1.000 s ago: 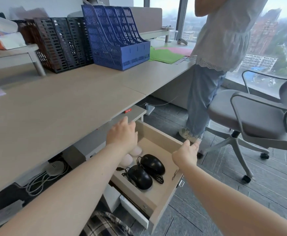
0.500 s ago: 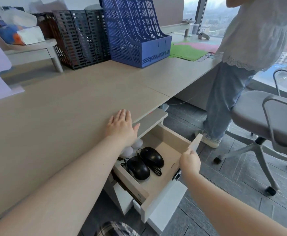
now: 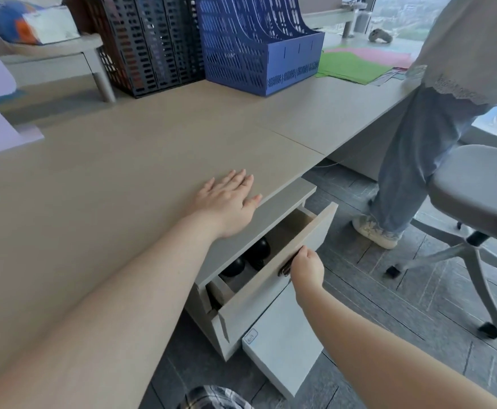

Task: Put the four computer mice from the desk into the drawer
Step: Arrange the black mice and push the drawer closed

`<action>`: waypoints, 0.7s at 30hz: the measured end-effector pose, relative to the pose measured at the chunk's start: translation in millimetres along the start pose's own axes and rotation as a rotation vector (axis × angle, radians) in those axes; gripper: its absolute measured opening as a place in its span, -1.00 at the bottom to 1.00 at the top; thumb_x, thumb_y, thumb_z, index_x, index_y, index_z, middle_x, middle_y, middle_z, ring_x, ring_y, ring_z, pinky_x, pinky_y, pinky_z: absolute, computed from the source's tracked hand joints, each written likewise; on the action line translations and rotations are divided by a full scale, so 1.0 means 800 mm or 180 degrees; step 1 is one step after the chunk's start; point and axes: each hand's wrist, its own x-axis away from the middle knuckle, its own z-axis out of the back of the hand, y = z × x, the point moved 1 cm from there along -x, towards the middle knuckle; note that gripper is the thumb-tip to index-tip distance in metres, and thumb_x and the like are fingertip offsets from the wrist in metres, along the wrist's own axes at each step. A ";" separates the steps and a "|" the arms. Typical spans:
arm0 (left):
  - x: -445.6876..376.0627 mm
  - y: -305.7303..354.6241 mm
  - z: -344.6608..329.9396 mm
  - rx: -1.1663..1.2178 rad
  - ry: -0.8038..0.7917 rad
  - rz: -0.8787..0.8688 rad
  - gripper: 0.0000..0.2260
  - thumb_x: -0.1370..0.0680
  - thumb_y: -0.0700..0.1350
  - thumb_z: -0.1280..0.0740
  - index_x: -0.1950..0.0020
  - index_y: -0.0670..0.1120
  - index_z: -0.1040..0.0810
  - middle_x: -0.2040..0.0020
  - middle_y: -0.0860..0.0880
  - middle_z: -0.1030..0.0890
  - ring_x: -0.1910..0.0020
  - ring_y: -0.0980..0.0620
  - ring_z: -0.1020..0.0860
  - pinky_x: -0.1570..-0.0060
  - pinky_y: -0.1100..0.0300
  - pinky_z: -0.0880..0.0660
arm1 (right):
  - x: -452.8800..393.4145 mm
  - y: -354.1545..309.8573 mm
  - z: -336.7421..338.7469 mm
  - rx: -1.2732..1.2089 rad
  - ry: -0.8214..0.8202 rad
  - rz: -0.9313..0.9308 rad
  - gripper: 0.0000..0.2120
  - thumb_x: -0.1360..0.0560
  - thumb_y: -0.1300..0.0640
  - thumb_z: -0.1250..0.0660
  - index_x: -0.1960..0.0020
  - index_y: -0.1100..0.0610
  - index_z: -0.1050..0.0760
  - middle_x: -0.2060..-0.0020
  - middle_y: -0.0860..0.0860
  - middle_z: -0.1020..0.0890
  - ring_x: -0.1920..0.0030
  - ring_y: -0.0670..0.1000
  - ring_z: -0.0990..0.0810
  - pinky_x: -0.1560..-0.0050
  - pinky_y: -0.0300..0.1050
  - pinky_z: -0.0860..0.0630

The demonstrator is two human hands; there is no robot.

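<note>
The top drawer (image 3: 274, 278) of a grey cabinet under the desk (image 3: 141, 160) stands partly open. Two black computer mice show inside it, one (image 3: 259, 250) further back and one (image 3: 233, 266) nearer, both half hidden by the cabinet top. Any other mice are hidden. My left hand (image 3: 226, 202) lies flat and open on the desk edge above the cabinet. My right hand (image 3: 306, 268) is closed on the drawer's front edge at its handle.
A blue file rack (image 3: 256, 45) and black file racks (image 3: 150, 45) stand at the back of the desk, with green and pink sheets (image 3: 350, 66) to their right. A person in jeans (image 3: 412, 160) stands at the right beside a grey swivel chair (image 3: 474, 208). A lower drawer front (image 3: 282, 340) juts out.
The drawer has slid inward under my right hand and now hides the pale mice. My left hand rose from the drawer to rest flat on the desk.
</note>
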 end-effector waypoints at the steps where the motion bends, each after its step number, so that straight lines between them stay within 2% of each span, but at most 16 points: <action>1: 0.001 0.000 -0.001 0.0005 0.0006 0.0002 -0.49 -0.62 0.15 0.10 -0.55 0.04 0.03 -0.58 0.11 0.06 -0.54 0.16 0.11 -0.51 0.03 0.15 | -0.003 -0.003 -0.006 0.0021 -0.0015 0.0000 -0.63 -0.60 0.13 0.06 0.37 0.09 -0.22 0.40 0.03 -0.37 0.28 0.10 -0.39 0.14 -0.04 -0.33; 3: 0.001 0.001 -0.001 0.0021 0.0011 0.0014 -0.49 -0.62 0.15 0.10 -0.55 0.04 0.02 -0.58 0.11 0.06 -0.54 0.16 0.11 -0.52 0.02 0.15 | -0.006 -0.010 -0.015 0.0040 -0.0041 0.0001 -0.64 -0.60 0.15 0.07 0.34 0.13 -0.27 0.37 0.05 -0.39 0.33 0.06 -0.36 0.15 -0.05 -0.31; 5: 0.000 0.001 0.000 0.0033 0.0017 0.0020 -0.49 -0.62 0.14 0.10 -0.55 0.04 0.02 -0.58 0.11 0.06 -0.54 0.16 0.11 -0.52 0.01 0.15 | -0.007 -0.017 -0.023 0.0083 -0.0073 0.0055 -0.65 -0.62 0.14 0.08 0.17 0.24 -0.39 0.26 0.10 -0.45 0.22 0.11 -0.41 0.13 -0.04 -0.31; 7: 0.000 0.001 0.000 0.0039 0.0028 0.0022 -0.49 -0.62 0.14 0.09 -0.55 0.04 0.02 -0.58 0.11 0.06 -0.54 0.16 0.11 -0.52 0.01 0.15 | -0.008 -0.022 -0.031 0.0100 -0.0055 0.0102 -0.62 -0.62 0.11 0.08 0.00 0.26 -0.46 0.17 0.13 -0.48 0.12 0.13 -0.44 0.10 -0.04 -0.33; 12: -0.001 0.002 0.000 0.0044 0.0036 0.0027 -0.48 -0.62 0.16 0.10 -0.55 0.04 0.02 -0.58 0.11 0.06 -0.54 0.16 0.11 -0.52 0.01 0.16 | -0.015 -0.028 -0.051 0.0180 -0.0068 0.0228 -0.62 -0.62 0.06 0.09 0.08 0.22 -0.43 0.35 0.02 -0.44 0.13 0.14 -0.47 0.05 0.00 -0.41; 14: -0.001 0.001 -0.001 0.0039 0.0040 0.0019 -0.48 -0.62 0.16 0.10 -0.55 0.04 0.03 -0.58 0.11 0.06 -0.54 0.16 0.11 -0.52 0.01 0.15 | -0.016 -0.033 -0.057 0.0202 -0.0013 0.0251 -0.58 -0.62 0.09 0.09 0.00 0.29 -0.47 0.24 0.11 -0.52 0.10 0.18 -0.50 0.00 0.01 -0.42; 17: 0.000 0.000 -0.002 -0.0008 0.0030 0.0013 -0.48 -0.61 0.17 0.10 -0.55 0.04 0.03 -0.58 0.11 0.06 -0.54 0.16 0.11 -0.52 0.01 0.15 | -0.018 -0.037 -0.065 0.0208 0.0100 0.0261 -0.60 -0.63 0.15 0.09 -0.10 0.34 -0.47 0.02 0.26 -0.59 0.01 0.22 -0.51 0.05 -0.07 -0.32; 21: 0.000 0.000 -0.002 -0.0015 0.0040 0.0005 -0.47 -0.61 0.17 0.10 -0.55 0.04 0.03 -0.58 0.11 0.07 -0.54 0.16 0.11 -0.52 0.01 0.15 | -0.017 -0.047 -0.067 0.0463 -0.0118 0.0157 -0.70 -0.60 0.27 0.07 -0.09 0.31 -0.42 0.20 0.16 -0.56 0.12 0.11 -0.41 0.13 -0.13 -0.26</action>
